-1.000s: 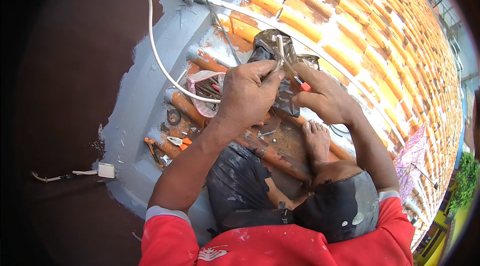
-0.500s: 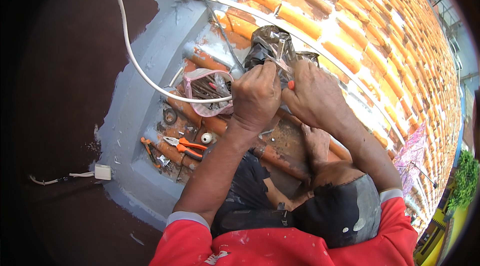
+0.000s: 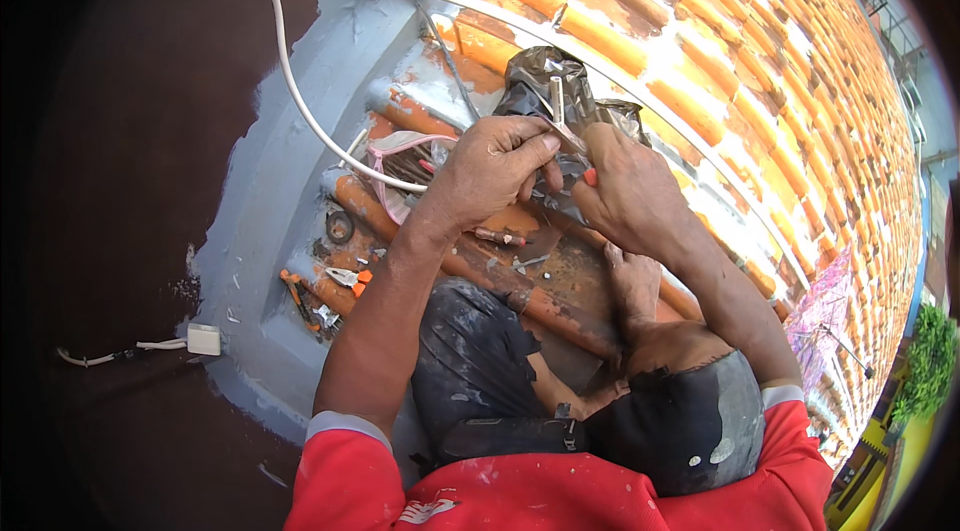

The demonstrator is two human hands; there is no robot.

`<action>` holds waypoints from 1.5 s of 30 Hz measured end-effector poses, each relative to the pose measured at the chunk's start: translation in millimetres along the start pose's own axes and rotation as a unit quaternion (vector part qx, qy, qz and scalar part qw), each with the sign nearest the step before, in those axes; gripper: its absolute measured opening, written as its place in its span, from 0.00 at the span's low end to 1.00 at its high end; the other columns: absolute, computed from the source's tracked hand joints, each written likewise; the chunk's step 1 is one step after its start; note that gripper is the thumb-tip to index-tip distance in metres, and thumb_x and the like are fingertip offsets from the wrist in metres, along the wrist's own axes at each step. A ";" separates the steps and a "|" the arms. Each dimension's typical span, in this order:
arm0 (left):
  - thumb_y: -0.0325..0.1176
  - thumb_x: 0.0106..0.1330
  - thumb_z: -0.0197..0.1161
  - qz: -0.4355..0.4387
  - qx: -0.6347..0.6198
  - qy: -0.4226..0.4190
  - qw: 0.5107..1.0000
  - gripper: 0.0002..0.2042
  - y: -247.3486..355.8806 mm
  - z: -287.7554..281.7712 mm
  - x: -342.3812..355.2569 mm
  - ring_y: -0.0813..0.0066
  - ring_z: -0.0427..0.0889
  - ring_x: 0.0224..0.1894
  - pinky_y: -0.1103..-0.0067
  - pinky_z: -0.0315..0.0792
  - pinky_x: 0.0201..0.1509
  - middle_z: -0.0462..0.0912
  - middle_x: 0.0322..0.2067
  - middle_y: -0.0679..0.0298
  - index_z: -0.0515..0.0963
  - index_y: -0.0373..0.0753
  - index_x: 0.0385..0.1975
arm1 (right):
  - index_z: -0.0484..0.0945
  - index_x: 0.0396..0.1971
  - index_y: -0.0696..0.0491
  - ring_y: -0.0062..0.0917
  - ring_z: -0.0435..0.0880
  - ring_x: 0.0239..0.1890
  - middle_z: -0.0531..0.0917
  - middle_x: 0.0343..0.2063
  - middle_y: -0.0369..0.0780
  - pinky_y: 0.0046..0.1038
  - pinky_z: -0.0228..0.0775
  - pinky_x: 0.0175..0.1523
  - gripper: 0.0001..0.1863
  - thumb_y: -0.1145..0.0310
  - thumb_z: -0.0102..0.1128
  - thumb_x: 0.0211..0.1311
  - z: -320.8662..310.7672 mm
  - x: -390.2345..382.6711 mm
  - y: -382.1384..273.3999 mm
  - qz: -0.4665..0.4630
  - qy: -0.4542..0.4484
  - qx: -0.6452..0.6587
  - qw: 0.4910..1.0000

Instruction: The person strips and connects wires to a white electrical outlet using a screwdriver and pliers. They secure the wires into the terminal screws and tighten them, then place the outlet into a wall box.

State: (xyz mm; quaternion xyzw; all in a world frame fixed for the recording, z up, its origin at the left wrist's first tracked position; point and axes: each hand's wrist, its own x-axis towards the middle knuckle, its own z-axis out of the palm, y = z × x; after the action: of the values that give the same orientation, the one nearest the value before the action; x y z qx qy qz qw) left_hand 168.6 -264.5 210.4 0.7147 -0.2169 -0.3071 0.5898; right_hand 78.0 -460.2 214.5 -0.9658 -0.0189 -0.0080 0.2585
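Observation:
A white cable hangs from above and curves down to my left hand. Thumb and forefinger pinch near its tip, with the other fingers loosely curled. The cable's pale, split end sticks up between my two hands. My right hand is closed around an orange-handled tool, most of it hidden in the fist. Its thin metal part lies right beside the cable end; whether it touches cannot be told. Behind both hands lies a crumpled black plastic bag.
A pink-edged pouch of small items sits left of my left hand. Orange-handled pliers, a roll of black tape and a small orange tool lie on the tiles. A painted wall stands left; the tiled roof slopes away right.
My left hand has turned from a fist to a fingertip pinch, its forearm shifting left over the pliers. The cable's loop has moved up. My right hand has hardly moved.

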 end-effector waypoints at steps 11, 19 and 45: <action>0.22 0.67 0.67 0.270 0.407 0.283 0.825 0.04 -29.8 45.0 12.9 0.46 0.86 0.29 0.56 0.80 0.35 0.82 0.24 0.52 0.77 0.36 0.32 | 0.77 0.41 0.66 0.56 0.91 0.41 0.87 0.35 0.61 0.50 0.84 0.49 0.22 0.58 0.62 0.70 10.3 5.6 -3.5 0.056 0.003 -0.056 0.997; 0.23 0.72 0.65 0.303 0.327 0.199 0.873 0.01 -22.0 29.2 4.0 0.53 0.85 0.31 0.61 0.77 0.35 0.83 0.27 0.52 0.80 0.34 0.37 | 0.78 0.39 0.66 0.57 0.89 0.39 0.86 0.32 0.61 0.52 0.80 0.47 0.19 0.61 0.60 0.67 -7.4 3.0 14.0 0.015 -0.083 0.018 0.996; 0.24 0.75 0.63 0.263 0.254 0.167 0.916 0.05 -0.3 20.7 -17.0 0.49 0.85 0.29 0.63 0.74 0.34 0.82 0.28 0.47 0.79 0.31 0.34 | 0.73 0.37 0.68 0.62 0.86 0.45 0.83 0.36 0.65 0.54 0.78 0.57 0.21 0.60 0.59 0.67 -26.7 -1.4 -22.7 0.017 -0.071 0.053 0.996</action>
State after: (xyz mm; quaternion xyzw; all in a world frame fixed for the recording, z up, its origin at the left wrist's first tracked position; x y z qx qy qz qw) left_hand 142.0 -267.7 210.8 0.7985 -0.3659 0.0484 0.4756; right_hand 75.5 -454.0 248.9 -0.9489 -0.0206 0.0657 0.3079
